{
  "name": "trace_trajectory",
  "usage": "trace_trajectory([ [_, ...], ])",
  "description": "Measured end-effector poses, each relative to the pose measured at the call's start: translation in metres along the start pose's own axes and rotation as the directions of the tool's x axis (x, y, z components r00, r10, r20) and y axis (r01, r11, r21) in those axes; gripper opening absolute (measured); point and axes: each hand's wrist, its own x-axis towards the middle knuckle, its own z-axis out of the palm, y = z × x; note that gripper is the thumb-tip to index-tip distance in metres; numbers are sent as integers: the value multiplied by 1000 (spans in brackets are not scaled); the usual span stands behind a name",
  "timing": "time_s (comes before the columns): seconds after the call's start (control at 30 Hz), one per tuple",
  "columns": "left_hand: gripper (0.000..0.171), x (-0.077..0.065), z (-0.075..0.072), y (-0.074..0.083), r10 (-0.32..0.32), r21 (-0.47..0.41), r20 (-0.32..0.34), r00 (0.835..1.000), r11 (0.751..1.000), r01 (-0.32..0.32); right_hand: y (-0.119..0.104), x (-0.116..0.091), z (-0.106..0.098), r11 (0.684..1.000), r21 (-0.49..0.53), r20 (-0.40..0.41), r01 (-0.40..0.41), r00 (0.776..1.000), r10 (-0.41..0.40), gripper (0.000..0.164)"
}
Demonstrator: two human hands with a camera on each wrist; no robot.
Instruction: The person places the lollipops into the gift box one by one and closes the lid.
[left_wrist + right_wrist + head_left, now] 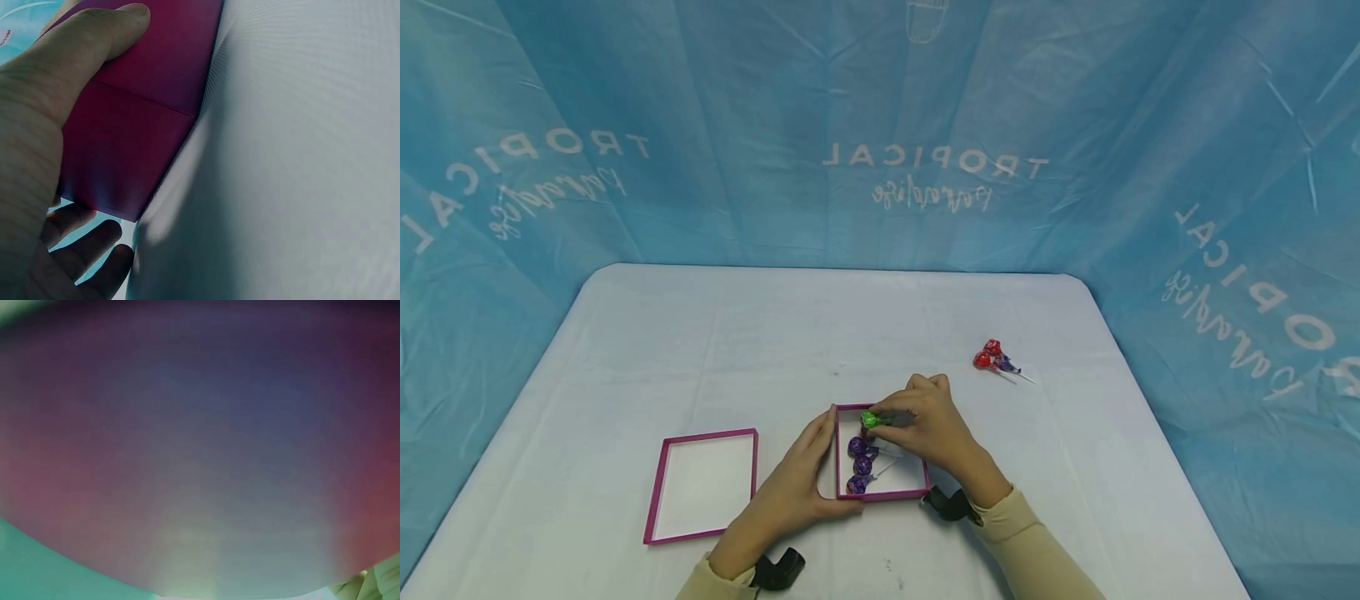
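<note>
A pink-edged box (883,497) with a white inside stands at the front middle of the table. Purple-wrapped lollipops (862,466) lie along its left side, their white sticks pointing right. My right hand (928,421) is over the box and pinches a green-wrapped lollipop (870,419) near its far left corner. Just under the green one, a dark reddish wrapper is partly hidden. My left hand (805,475) holds the box at its near left corner, fingers along the left wall and thumb (119,31) on the front wall. The right wrist view is blurred by something very close.
A second pink-edged piece (662,492), square and shallow with a white inside, lies left of my left hand. Red and purple lollipops (992,358) lie in a small bunch to the right, farther back. A blue printed curtain (880,100) surrounds the white table (820,333).
</note>
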Motion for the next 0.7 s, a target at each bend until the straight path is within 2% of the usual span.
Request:
trace_trajectory([
  [0.7,131,1,0,-1,1,-17,4,1000,1000,-1,2,-2,9,991,-133,33,23,999,-19,24],
])
